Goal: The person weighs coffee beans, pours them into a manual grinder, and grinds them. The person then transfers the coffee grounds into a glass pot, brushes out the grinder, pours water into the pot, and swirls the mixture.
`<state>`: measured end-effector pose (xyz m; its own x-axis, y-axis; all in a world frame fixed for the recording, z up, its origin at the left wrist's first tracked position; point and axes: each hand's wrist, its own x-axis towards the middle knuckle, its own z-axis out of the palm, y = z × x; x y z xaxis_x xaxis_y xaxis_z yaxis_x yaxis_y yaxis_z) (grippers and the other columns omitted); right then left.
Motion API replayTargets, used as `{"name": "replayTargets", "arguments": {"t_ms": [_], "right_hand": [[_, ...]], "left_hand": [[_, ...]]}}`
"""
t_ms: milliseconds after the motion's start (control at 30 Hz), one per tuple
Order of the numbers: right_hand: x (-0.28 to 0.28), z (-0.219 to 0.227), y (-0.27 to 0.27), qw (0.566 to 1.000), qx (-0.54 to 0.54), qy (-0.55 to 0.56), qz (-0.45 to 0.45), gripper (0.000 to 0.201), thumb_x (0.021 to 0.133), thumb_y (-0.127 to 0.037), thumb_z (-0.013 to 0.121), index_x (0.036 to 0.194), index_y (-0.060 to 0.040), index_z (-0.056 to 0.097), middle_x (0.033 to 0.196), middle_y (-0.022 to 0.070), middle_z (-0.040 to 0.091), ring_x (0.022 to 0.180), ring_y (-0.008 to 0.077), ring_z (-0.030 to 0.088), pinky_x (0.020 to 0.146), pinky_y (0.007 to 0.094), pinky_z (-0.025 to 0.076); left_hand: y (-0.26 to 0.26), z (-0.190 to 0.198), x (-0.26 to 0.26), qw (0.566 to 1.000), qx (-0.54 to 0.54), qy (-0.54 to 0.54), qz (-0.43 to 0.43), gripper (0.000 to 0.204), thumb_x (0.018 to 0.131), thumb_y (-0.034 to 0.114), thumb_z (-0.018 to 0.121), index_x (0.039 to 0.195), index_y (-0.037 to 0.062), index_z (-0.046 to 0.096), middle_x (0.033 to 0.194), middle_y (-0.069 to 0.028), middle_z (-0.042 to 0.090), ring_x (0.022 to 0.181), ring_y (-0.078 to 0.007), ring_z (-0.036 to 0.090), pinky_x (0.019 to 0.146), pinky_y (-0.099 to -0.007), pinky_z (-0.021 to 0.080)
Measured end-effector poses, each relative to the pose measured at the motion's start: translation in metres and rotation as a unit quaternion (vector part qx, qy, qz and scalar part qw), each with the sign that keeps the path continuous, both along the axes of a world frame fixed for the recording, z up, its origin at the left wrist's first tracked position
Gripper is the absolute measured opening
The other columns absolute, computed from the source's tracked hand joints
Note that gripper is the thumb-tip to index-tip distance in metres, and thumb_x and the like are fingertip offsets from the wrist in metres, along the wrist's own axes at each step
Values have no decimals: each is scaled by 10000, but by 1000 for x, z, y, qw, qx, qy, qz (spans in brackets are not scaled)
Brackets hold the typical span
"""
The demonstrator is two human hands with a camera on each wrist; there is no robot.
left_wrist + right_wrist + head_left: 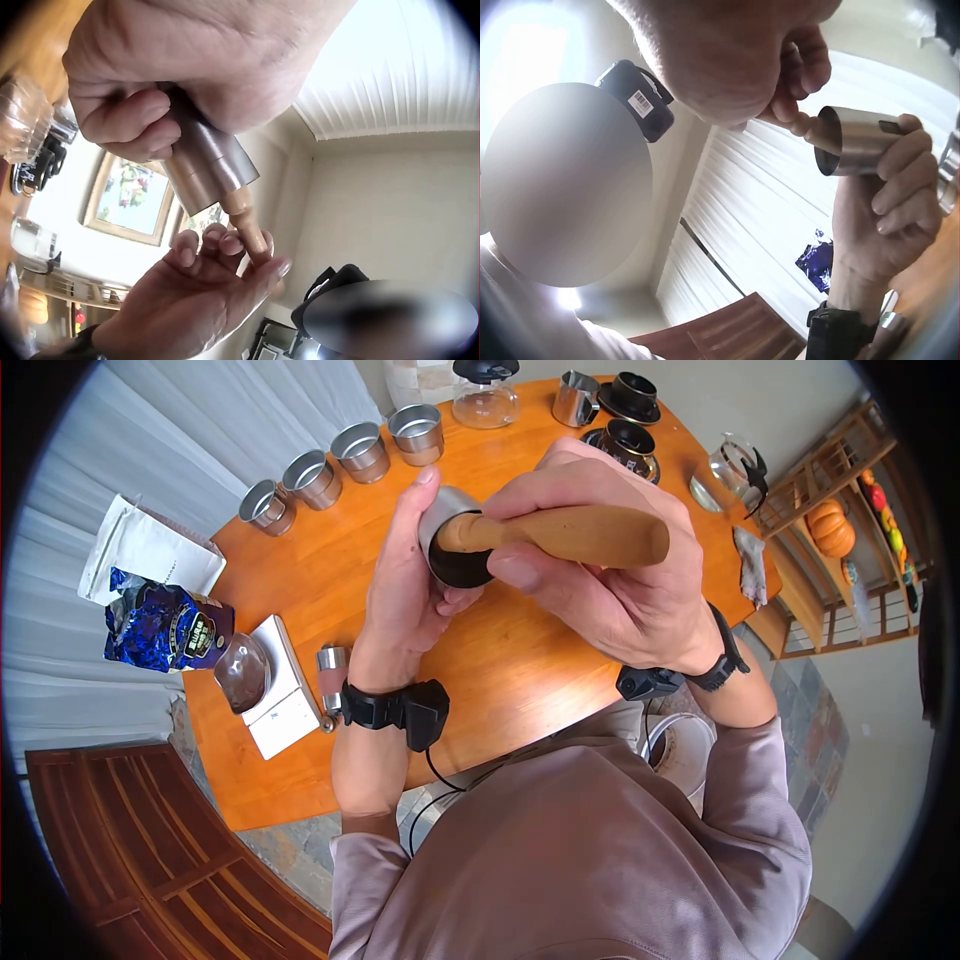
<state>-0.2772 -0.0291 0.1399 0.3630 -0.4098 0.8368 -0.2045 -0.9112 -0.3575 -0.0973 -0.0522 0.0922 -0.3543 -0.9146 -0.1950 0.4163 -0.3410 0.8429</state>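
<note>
My left hand (405, 575) grips a steel cylinder (440, 520), its dark open mouth tilted toward me. In my right hand (620, 550) is a wooden-handled tool (590, 535), pinched between thumb and fingers, its narrow end inside the cylinder's mouth. In the left wrist view the turned wooden neck (251, 229) runs out of the cylinder (210, 161) to my right fingers. The right wrist view shows my left fingers wrapped round the cylinder (862, 141) and the tool's ridged neck (814, 133) entering it. The tool's inner tip is hidden.
Several steel cups (415, 435) line the table's far left. A blue foil bag (175, 625), a white bag (150, 555), a white flat device (280, 690) and a small metal cylinder (332, 675) lie left. Glass pots (485, 405), black cups (630, 445) and a grey cloth (750, 565) stand beyond and right.
</note>
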Motion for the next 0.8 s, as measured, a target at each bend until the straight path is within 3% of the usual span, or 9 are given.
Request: {"name": "replayTargets", "arguments": {"t_ms": [100,167,333,500,600,700,800], "right_hand": [[-2,0,-2,999,-11,29,12,154,822,1,777,944,10,683,946,111,684,698,212,575,601,316,446],[-5,4,0,996,-24,68,-46,137,831,13,761,945,-9,688,962,105,679,696,217,574,600,313,444],[-7,7,3,997,-54,28,-43,119,841,8,756,936,-3,686,978,106,680,685,222,573,598,323,451],[-2,-5,-5,1000,-12,-15,1,125,839,7,762,939,-2,687,988,106,682,675,223,569,594,334,457],[-7,-1,-5,999,20,42,-8,143,841,5,763,960,-5,684,1001,109,681,692,225,581,596,333,461],[-8,0,-2,998,-37,35,-37,171,840,6,764,986,-14,678,998,106,680,718,233,602,601,330,466],[-2,-3,-1,999,-45,-3,-5,182,819,9,780,970,-21,684,988,103,677,717,238,599,599,328,466]], "left_hand": [[-3,-4,4,1000,3,21,-18,585,1009,615,426,786,102,596,594,1,562,390,-75,387,354,-212,268],[-4,-2,5,1000,-1,15,-10,583,1009,614,428,792,100,599,602,-1,570,390,-74,387,353,-211,268],[-7,-9,-2,999,-38,0,35,585,1008,617,429,817,94,610,620,-4,581,392,-71,390,349,-206,265],[-6,-6,4,998,12,68,-14,594,1005,623,430,847,88,634,627,-6,584,389,-70,384,343,-200,254],[-6,-4,5,998,19,51,-29,593,1002,626,434,834,91,627,621,-1,581,386,-69,380,341,-201,256],[-8,-12,0,1000,-15,9,24,596,1000,627,435,821,91,624,617,0,583,382,-69,381,339,-199,260],[-7,-9,3,1000,-5,22,6,604,1000,628,434,819,86,628,626,-3,593,383,-69,382,338,-196,264]]}}
